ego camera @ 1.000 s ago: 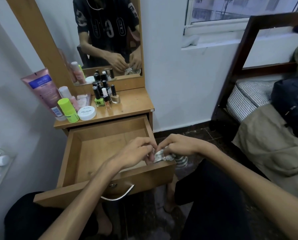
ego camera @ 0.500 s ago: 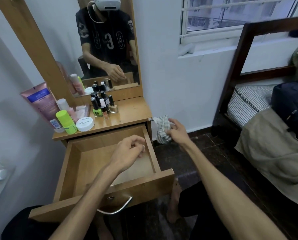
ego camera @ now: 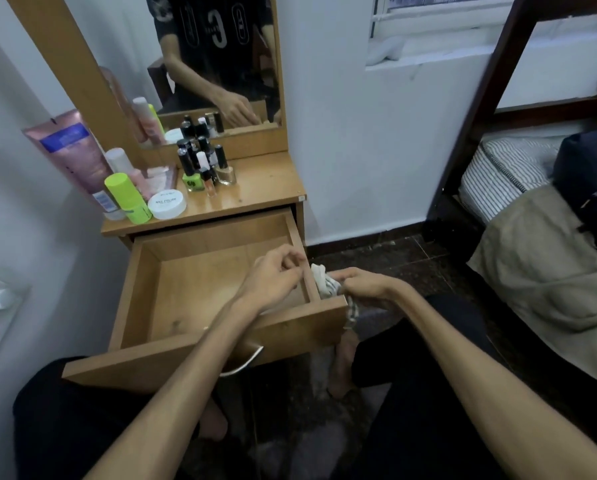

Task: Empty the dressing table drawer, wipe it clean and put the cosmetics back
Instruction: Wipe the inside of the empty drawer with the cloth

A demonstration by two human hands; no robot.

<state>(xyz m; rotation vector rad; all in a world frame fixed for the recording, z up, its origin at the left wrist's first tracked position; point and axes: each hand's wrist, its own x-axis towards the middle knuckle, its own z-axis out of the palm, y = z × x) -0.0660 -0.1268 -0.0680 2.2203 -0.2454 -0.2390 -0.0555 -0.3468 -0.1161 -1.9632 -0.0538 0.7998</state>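
A wooden drawer (ego camera: 220,289) stands pulled fully out from a small dressing table (ego camera: 255,188), its bare floor showing. The left hand (ego camera: 272,278) hovers over the drawer's right wall, fingers loosely curled, holding nothing. Just beside it at 3 o'clock, outside that wall, the right hand (ego camera: 366,284) grips a crumpled pale cloth (ego camera: 324,282) that touches the drawer's front right corner. The cosmetics sit on the tabletop at 11 o'clock: nail polish bottles (ego camera: 203,168), a white jar (ego camera: 167,204), a lime-green bottle (ego camera: 127,199) and a pink tube (ego camera: 72,154). Dark tiled floor (ego camera: 394,258) lies open at 2 o'clock, with a bed (ego camera: 532,237) beyond.
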